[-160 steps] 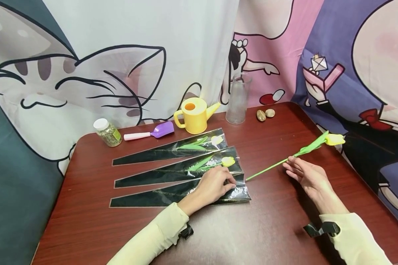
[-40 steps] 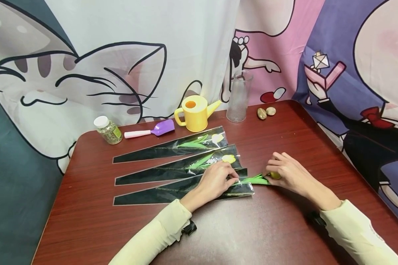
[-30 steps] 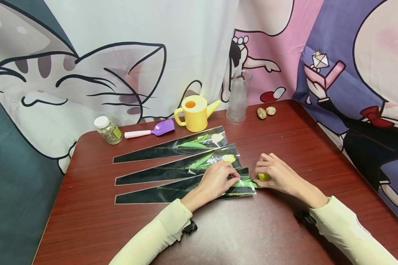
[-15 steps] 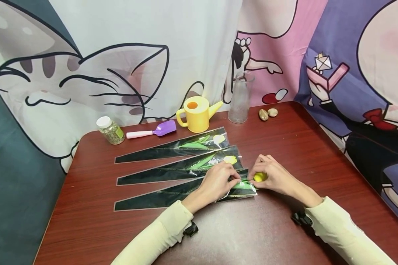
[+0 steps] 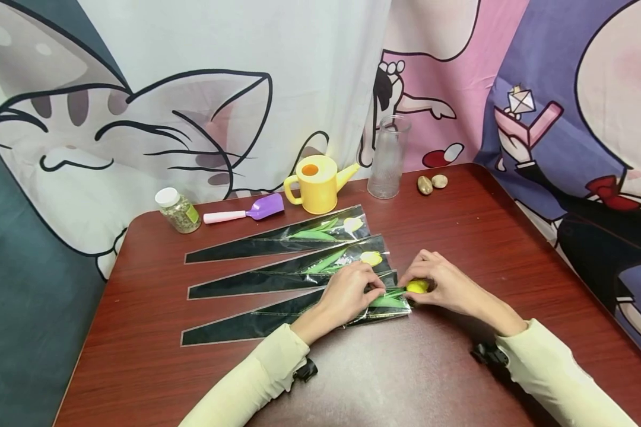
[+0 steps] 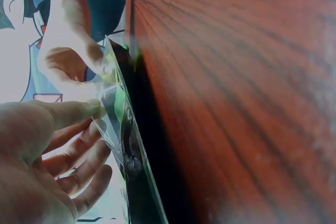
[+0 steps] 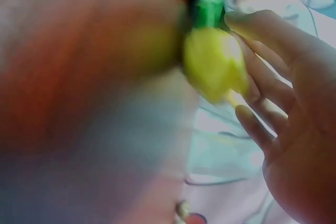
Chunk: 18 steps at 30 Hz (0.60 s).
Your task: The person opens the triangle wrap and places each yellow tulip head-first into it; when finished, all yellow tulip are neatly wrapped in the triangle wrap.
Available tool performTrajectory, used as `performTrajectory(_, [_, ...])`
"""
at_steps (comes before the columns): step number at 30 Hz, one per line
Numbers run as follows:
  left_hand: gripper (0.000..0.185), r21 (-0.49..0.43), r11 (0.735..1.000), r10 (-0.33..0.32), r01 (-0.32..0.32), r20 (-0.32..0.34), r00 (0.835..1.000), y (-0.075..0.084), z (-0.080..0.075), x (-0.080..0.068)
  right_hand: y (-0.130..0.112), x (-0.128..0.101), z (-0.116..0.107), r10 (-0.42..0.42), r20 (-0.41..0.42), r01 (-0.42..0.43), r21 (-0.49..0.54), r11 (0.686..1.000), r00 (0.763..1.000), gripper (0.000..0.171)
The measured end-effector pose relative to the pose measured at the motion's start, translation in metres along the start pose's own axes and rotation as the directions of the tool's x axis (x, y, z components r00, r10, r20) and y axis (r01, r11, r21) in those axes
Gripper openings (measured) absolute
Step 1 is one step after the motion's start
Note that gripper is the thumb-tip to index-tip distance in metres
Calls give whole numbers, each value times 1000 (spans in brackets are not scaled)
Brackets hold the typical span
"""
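Note:
A yellow artificial tulip (image 5: 417,286) lies with its green leaves inside the nearest flower sleeve (image 5: 219,329), which has a clear front and a black back. Its head sticks out of the wide right end. My right hand (image 5: 448,287) holds the tulip close under the head, which shows between thumb and fingers in the right wrist view. With thumb and fingertips my left hand (image 5: 347,293) pinches the clear film at the sleeve's mouth, as the left wrist view shows. That hand hides part of the leaves. The stem's lower end cannot be made out.
Two more sleeves, a middle one (image 5: 235,287) and a far one (image 5: 235,251), each contain a tulip. Behind them stand a jar (image 5: 178,212), a purple scoop (image 5: 265,207), a yellow watering can (image 5: 319,188) and a glass vase (image 5: 386,163). Two stones (image 5: 431,183) lie at back right.
From lying outside at the right, the tulip has been slid leftward into the near sleeve up to its head. My right hand moved left with it; my left hand stayed at the mouth.

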<state>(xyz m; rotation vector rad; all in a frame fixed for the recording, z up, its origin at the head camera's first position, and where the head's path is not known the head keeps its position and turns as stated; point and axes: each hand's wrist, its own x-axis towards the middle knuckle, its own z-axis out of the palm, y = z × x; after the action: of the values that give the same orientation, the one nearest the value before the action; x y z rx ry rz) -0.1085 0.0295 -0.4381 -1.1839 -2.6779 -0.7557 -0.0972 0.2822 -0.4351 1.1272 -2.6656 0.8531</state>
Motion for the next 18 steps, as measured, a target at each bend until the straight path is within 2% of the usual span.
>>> performTrajectory(3, [5, 2, 1000, 2, -2, -8, 1000, -1, 1, 0, 1, -3, -14, -3, -15, 3, 27, 1000, 1000, 28])
performTrajectory(9, [4, -2, 1000, 5, -5, -14, 1000, -1, 2, 0, 10, -17, -37, 108, -24, -106, 53, 993, 994, 34])
performTrajectory(14, [6, -9, 1000, -6, 6, -5, 1000, 0, 1, 0, 18, -31, -33, 172, 43, -175, 77, 982, 984, 41])
performTrajectory(18, [6, -9, 1000, -4, 4, -9, 1000, -1, 1, 0, 22, -37, -25, 184, 90, -194, 110, 975, 979, 41])
